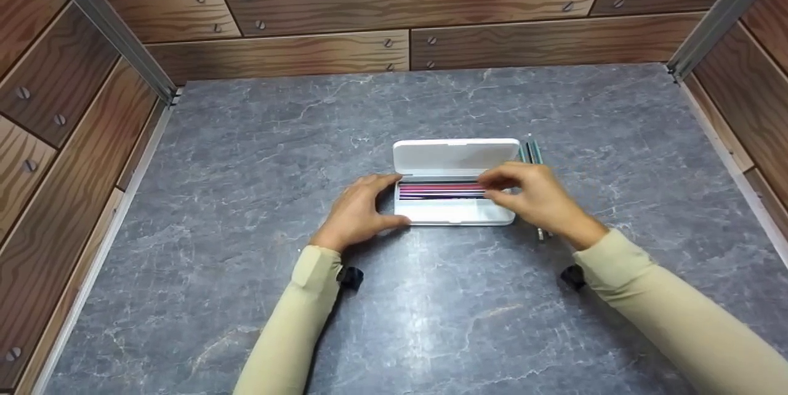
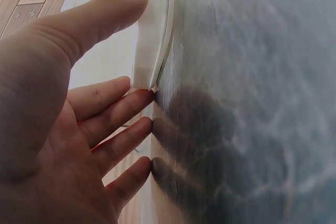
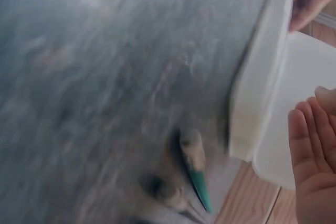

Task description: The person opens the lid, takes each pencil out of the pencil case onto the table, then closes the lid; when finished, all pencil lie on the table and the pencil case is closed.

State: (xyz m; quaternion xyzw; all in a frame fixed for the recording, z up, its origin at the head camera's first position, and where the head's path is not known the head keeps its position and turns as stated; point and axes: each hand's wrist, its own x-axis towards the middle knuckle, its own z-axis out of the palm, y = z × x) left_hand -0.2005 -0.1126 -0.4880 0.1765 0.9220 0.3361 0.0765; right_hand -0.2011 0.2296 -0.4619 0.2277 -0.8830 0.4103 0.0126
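Note:
A white pencil case (image 1: 455, 213) lies on the table with its lid (image 1: 455, 155) raised at the back. Several colored pencils (image 1: 437, 191), pink, red, purple and dark, lie side by side inside it. My left hand (image 1: 359, 211) steadies the case's left end, fingers extended and thumb at the front corner; the left wrist view shows fingertips at its end. Over the right ends of the pencils hovers my right hand (image 1: 535, 195), with a gap between thumb and fingers. Nothing shows in its grasp in the right wrist view, where the hand (image 3: 317, 166) is partly cut off.
Several green and dark pencils (image 1: 530, 150) lie on the table to the right of the case, partly under my right hand. Their blurred ends show in the right wrist view. Wood-patterned panels (image 1: 320, 7) border the grey marbled tabletop (image 1: 277, 130) at the back and sides.

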